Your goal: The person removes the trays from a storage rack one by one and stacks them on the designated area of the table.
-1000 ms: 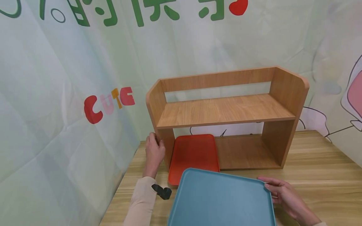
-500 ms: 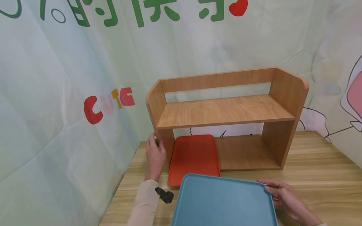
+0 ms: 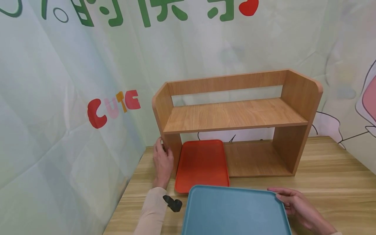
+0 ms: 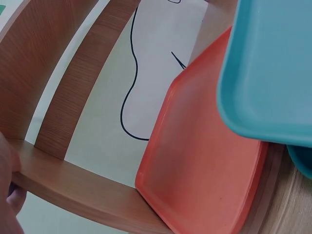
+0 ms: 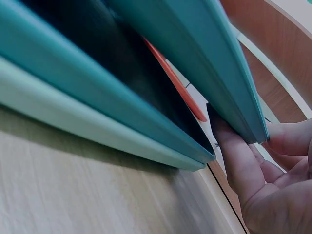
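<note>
Blue tray (image 3: 235, 212) at bottom centre of the head frame, far right corner pinched between thumb and fingers of the right hand (image 3: 298, 205), lower right. Left hand (image 3: 163, 163) at left of centre, narrowly curled on the side panel of the wooden shelf (image 3: 235, 114). Blue surface plain, rim low, corners rounded, near end cut off by the frame; in the right wrist frame, raised above a second teal tray (image 5: 97, 87). Red tray (image 3: 202, 166) just beyond, beside the shelf's left panel, jutting past the front edge. Lower board (image 3: 255, 158) showing right of red, tabletop (image 3: 337, 182) reaching the frame's right edge.
</note>
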The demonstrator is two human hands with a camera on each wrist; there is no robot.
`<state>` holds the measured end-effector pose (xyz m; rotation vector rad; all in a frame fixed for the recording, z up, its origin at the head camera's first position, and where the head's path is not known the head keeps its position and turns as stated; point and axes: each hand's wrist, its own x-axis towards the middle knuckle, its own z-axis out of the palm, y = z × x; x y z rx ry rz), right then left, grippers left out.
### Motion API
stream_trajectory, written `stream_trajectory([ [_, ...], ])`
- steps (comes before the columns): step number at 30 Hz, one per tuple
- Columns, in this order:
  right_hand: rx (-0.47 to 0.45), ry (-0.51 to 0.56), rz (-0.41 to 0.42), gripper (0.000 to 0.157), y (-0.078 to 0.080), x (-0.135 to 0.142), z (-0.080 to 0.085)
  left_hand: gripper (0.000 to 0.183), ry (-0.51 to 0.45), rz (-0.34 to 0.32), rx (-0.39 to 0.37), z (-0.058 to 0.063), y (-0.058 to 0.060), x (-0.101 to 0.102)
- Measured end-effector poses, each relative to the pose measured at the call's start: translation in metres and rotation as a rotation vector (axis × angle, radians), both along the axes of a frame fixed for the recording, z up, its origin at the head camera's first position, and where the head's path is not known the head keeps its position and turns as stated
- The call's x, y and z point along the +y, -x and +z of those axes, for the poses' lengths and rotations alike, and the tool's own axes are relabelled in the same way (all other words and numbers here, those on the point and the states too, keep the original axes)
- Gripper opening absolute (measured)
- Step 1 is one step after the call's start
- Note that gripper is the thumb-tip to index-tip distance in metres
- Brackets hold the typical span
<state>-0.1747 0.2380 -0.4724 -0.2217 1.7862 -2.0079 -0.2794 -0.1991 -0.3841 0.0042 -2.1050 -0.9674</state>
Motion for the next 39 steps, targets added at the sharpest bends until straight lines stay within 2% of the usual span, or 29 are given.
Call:
stream_trajectory([
  [9, 0.0, 0.03, 0.045, 0.029, 0.002, 0.003, 0.0, 0.055, 0.057, 0.018, 0.064, -0.007, 0.001, 0.002],
  [20, 0.011, 0.046, 0.073, 0.031, 0.005, 0.002, 0.0, 0.054, 0.07, 0.04, 0.052, -0.01, 0.002, 0.004],
  [31, 0.03, 0.01, 0.033, 0.028, 0.006, 0.003, -0.004, 0.055, 0.052, 0.033, -0.001, -0.009, 0.001, 0.005],
  [39, 0.012, -0.02, 0.012, 0.025, 0.007, 0.003, -0.004, 0.054, 0.047, 0.03, 0.039, -0.011, 0.002, 0.004],
])
